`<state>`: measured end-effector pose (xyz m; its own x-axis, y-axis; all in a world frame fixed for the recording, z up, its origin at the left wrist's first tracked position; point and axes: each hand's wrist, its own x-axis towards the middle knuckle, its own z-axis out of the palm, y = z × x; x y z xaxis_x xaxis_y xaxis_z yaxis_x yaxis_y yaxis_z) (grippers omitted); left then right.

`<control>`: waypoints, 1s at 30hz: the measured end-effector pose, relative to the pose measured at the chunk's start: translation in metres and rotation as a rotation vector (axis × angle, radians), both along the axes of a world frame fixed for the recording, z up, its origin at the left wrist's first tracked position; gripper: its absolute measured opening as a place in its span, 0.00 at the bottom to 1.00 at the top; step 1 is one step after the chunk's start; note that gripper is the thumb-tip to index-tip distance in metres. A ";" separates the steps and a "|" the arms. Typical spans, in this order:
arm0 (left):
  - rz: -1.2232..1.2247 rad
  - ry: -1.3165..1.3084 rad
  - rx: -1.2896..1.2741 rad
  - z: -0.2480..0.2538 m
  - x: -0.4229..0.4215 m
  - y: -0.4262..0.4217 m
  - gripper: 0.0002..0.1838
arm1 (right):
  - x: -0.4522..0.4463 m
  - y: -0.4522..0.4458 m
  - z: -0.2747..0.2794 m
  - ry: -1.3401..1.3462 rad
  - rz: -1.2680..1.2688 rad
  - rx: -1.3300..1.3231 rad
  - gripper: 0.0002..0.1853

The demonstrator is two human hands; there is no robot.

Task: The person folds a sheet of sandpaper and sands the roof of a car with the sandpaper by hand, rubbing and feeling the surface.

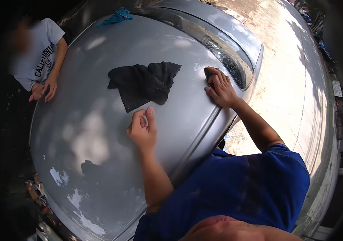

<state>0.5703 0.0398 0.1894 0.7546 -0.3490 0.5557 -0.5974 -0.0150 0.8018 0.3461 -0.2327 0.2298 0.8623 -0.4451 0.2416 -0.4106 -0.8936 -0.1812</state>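
My right hand (223,89) presses a small dark pad with a yellowish edge (207,73) against the silver car roof (99,80), close to the windshield side. The fingers mostly cover the pad, so its exact kind is unclear. Lower on the roof, my left hand (142,130) hovers with curled fingers and the thumb bent beside them; nothing shows in it. Just beyond its fingertips lies a rumpled black cloth (145,84), spread on the roof and apart from the hand.
A teal cloth (117,17) lies at the roof's far edge. Across the car stands another person in a grey shirt (43,52), hands near the roof edge. Whitish worn patches (75,199) mark the roof's near left. Sunlit pavement (288,92) runs along the right.
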 end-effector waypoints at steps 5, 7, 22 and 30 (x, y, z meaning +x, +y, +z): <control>0.090 -0.022 0.073 0.002 -0.002 0.003 0.13 | -0.018 0.013 -0.016 0.039 -0.082 0.084 0.40; 0.154 -0.096 0.161 0.003 0.001 0.000 0.12 | -0.014 0.003 -0.021 0.074 -0.045 0.025 0.41; 0.123 -0.288 0.648 0.045 0.080 -0.176 0.38 | 0.148 -0.095 0.005 0.049 0.274 -0.085 0.42; 0.272 -0.256 0.525 0.042 0.171 -0.191 0.33 | 0.263 -0.112 -0.003 0.061 0.287 -0.075 0.48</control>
